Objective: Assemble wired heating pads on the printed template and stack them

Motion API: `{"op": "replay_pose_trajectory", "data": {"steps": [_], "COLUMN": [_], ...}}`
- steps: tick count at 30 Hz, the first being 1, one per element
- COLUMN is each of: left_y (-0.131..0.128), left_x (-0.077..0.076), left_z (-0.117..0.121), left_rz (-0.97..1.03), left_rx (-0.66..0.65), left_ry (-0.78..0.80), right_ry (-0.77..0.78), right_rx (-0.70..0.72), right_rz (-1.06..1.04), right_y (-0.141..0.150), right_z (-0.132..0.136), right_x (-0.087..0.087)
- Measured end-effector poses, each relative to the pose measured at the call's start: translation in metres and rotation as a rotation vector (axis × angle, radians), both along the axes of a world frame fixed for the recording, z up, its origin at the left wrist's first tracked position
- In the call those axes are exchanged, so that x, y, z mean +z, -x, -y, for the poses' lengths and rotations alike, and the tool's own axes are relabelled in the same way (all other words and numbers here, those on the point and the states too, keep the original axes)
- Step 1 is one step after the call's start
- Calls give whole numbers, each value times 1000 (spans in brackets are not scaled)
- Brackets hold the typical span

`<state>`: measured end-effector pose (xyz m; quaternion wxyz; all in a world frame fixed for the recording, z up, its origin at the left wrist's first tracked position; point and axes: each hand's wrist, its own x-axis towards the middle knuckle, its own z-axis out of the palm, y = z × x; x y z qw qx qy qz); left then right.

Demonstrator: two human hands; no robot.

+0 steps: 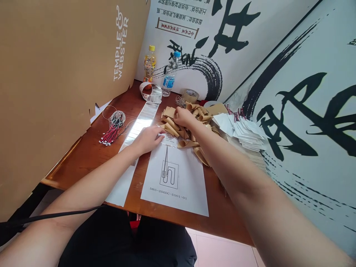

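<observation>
My left hand [150,139] is over the top of a white printed sheet [175,200] with a line drawing. Its thumb and fingertips are closed at the left edge of a small clear label [170,140] with printed text, which lies over the sheet. Farther back, my right hand [184,117] reaches into a heap of curled brown paper pieces [171,126]. Its fingers are closed at a flat brown piece [169,112], and the fingertips are partly hidden. A strip of clear labels [144,118] runs from a loose roll [151,92] and passes under my left wrist.
A bundle of red and black wires [112,128] lies at the left. Bottles [168,79], tape [190,95] and a stack of white pieces with wires [244,131] stand toward the back and right. A large cardboard box [63,81] walls the left side.
</observation>
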<state>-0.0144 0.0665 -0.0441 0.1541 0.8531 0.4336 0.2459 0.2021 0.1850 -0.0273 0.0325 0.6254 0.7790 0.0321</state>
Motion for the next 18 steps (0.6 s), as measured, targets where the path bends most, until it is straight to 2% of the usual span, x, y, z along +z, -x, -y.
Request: {"op": "replay_pose_trajectory", "data": {"steps": [7,18], "left_y": [0,0], "left_x": [0,1], "left_z": [0,0], "left_rz": [-3,1], "left_rx": [-6,-36], "left_ry": [-8,-3], "right_ry": [70,111], "right_rx": [-25,44], "right_rz": [57,127], "right_y": [4,22], "right_z": [-5,19], "right_x": [6,7]}}
